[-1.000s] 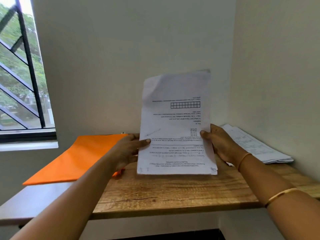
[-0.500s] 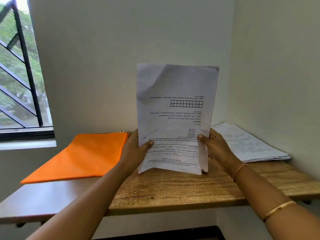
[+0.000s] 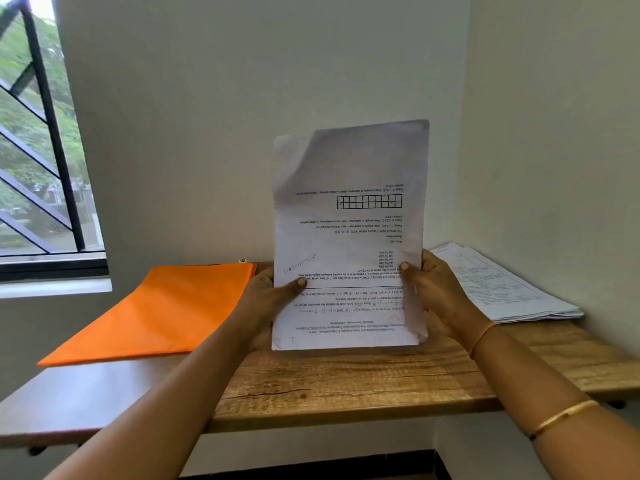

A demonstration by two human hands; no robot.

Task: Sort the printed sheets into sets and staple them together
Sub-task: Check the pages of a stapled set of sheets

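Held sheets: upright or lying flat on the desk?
Upright. The left hand and right hand grip the sheets by their side edges, bottom edge at the desk; whether it touches, cannot tell.

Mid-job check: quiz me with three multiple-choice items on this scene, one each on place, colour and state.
1. Where is the loose pile? A. table, right end B. windowsill C. floor
2. What colour is the folder? A. blue B. orange C. green
3. The sheets are: A. lying flat B. upright, gripped by left hand and right hand C. rolled up
Key: 1A, the pile lies by the right wall; 2B, plainly orange; 3B, a thumb presses each side edge.
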